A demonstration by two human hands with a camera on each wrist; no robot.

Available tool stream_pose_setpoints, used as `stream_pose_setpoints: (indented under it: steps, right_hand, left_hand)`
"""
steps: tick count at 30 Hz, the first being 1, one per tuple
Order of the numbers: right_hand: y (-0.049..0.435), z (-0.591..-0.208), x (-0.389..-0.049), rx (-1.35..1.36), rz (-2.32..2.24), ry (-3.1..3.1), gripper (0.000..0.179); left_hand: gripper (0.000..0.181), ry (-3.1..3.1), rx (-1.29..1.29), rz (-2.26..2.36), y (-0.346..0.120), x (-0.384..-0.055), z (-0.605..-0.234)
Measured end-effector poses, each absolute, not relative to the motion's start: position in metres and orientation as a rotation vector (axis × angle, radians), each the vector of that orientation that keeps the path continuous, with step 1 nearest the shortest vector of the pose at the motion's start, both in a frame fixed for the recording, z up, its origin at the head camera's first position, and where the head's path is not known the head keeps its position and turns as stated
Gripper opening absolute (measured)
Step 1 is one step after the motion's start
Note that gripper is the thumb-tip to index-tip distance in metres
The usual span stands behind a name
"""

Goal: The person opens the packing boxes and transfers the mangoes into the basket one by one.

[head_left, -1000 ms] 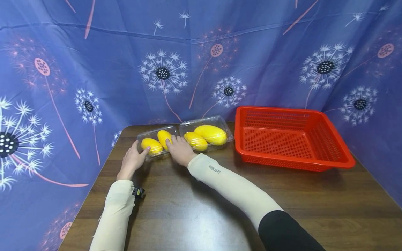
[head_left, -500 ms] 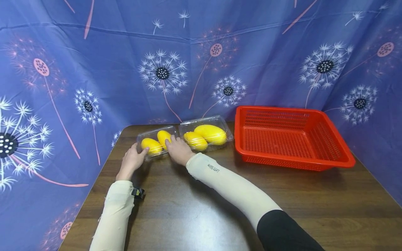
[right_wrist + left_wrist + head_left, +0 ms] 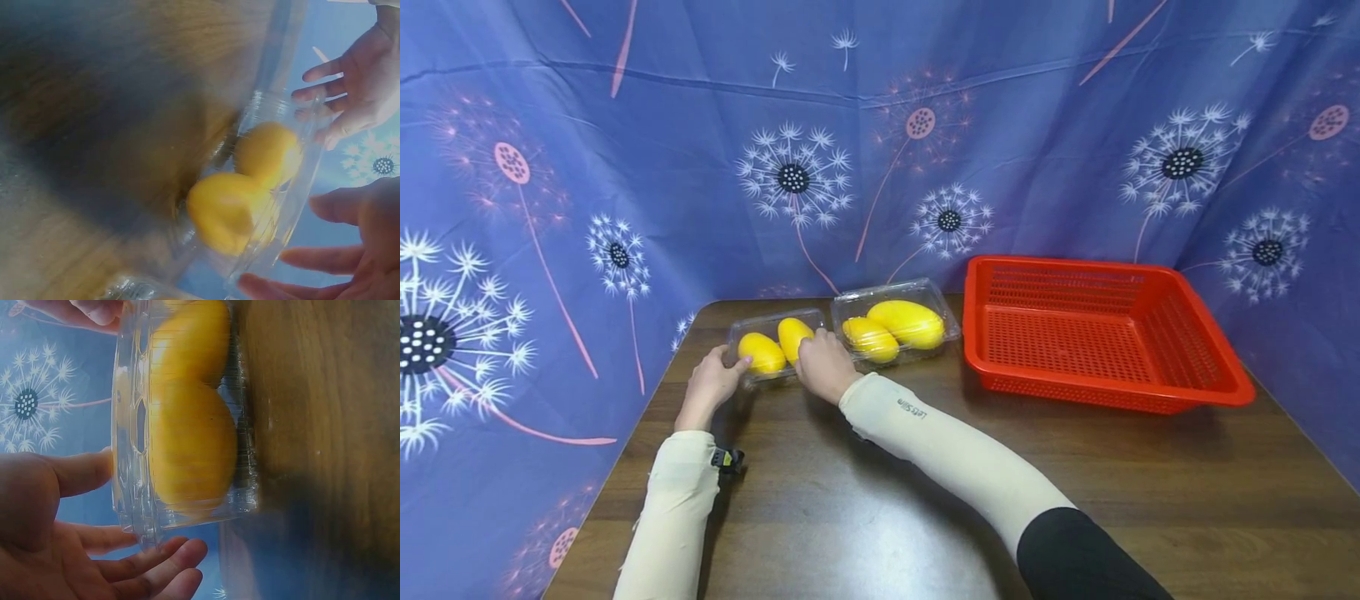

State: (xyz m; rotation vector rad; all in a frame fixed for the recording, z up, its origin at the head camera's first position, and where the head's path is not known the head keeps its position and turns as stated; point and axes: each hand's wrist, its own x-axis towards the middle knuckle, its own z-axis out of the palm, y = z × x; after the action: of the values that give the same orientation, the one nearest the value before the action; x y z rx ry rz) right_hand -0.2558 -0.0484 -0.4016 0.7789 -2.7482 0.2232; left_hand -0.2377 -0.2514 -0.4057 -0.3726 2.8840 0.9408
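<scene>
A clear plastic clamshell box (image 3: 772, 377) with two yellow mangoes (image 3: 762, 353) lies at the table's back left. My left hand (image 3: 711, 386) is at its left end. In the left wrist view, its thumb (image 3: 94, 470) touches the box's upper rim and its fairly straight fingers extend past the end. My right hand (image 3: 827, 367) is at the box's right end, hiding part of it. In the right wrist view, its fairly straight fingers (image 3: 328, 257) touch the rim, while the thumb appears apart from it. Whether the lid is fully fastened I cannot tell.
Just right of the hands stands another clear plastic box (image 3: 936, 293) with two yellow mangoes (image 3: 907, 324). A red perforated plastic basket (image 3: 1105, 387) is farther right on the wooden table (image 3: 850, 517). A blue patterned cloth (image 3: 880, 50) hangs behind the table.
My right hand has shifted slightly toward me and its fingertips have come off the box's top to its right end. The box's back upper edge sits slightly lower. My left hand has barely moved.
</scene>
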Motion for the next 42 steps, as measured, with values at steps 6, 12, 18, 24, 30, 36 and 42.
stream_pose_setpoints:
  steps: [6,12,18,24,30,36,42]
  right_hand:
    - [-0.051,-0.399,-0.258,0.738,0.276,-2.801,0.021]
    - [-0.058,-0.401,-0.261,0.664,0.351,-2.868,0.022]
    - [-0.062,-0.401,-0.265,0.588,0.488,-2.949,0.051]
    - [-0.063,-0.401,-0.268,0.509,0.616,-2.986,0.051]
    - [-0.062,-0.403,-0.272,0.456,0.657,-2.998,0.052]
    - [-0.066,-0.406,-0.274,0.441,0.679,-3.015,0.053]
    - [-0.067,-0.405,-0.273,0.457,0.707,-3.005,0.053]
  left_hand:
    - [0.072,2.881,-0.355,0.941,-0.255,-0.236,-0.404]
    - [0.075,2.859,-0.347,0.95,-0.257,-0.235,-0.401]
    - [0.076,2.833,-0.316,0.956,-0.263,-0.234,-0.4]
    - [0.079,2.8,-0.299,1.009,-0.267,-0.234,-0.401]
    - [0.077,2.735,-0.337,1.142,-0.266,-0.238,-0.405]
    - [0.067,2.734,-0.419,1.242,-0.263,-0.241,-0.407]
    - [0.064,2.742,-0.464,1.265,-0.263,-0.24,-0.406]
